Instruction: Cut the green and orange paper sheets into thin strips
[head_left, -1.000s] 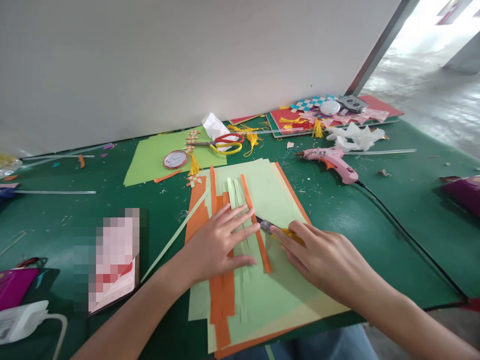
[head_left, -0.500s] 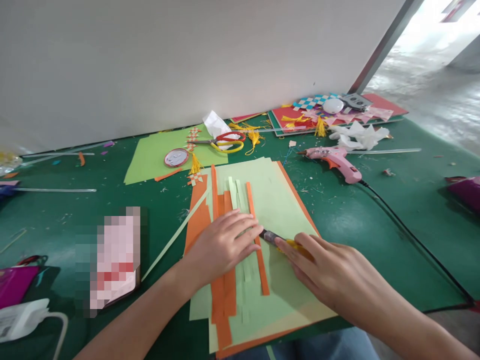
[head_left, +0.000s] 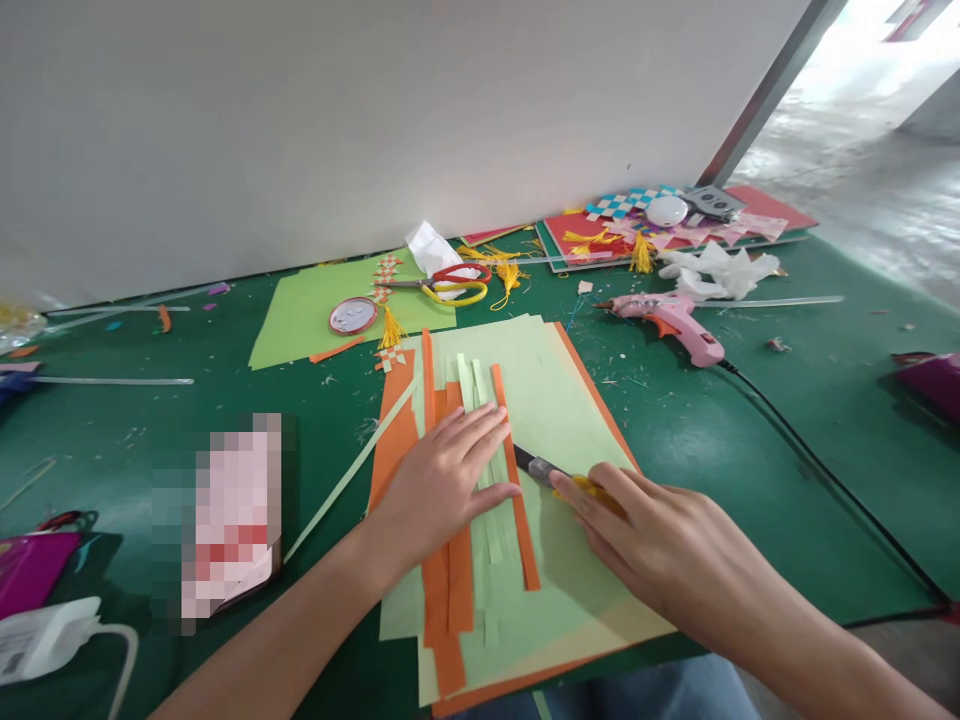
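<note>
My left hand (head_left: 457, 470) lies flat over paper strips, its fingers stretched out and the thumb apart. Beneath it are wide orange strips (head_left: 459, 580) and thin pale green strips (head_left: 491, 540). A narrow orange strip (head_left: 525, 545) passes by its fingertips. My right hand (head_left: 660, 540) is closed around a utility knife (head_left: 544, 470) with a yellow handle. The dark blade points left, its tip right beside the narrow orange strip. All of this rests on a stack of light green sheets (head_left: 570, 400) with an orange sheet (head_left: 596, 385) showing at the edge.
Scissors (head_left: 472, 290), a round tin (head_left: 353, 316) and a yellow tassel (head_left: 391, 330) lie on green paper (head_left: 289, 310) beyond the stack. To the right is a pink glue gun (head_left: 686, 325) with its black cord (head_left: 825, 470). A pixelated phone-like object (head_left: 240, 510) lies at left.
My left hand has shifted slightly up and left, its thumb now spread from the fingers. More of the knife blade shows, and its tip is a little farther left.
</note>
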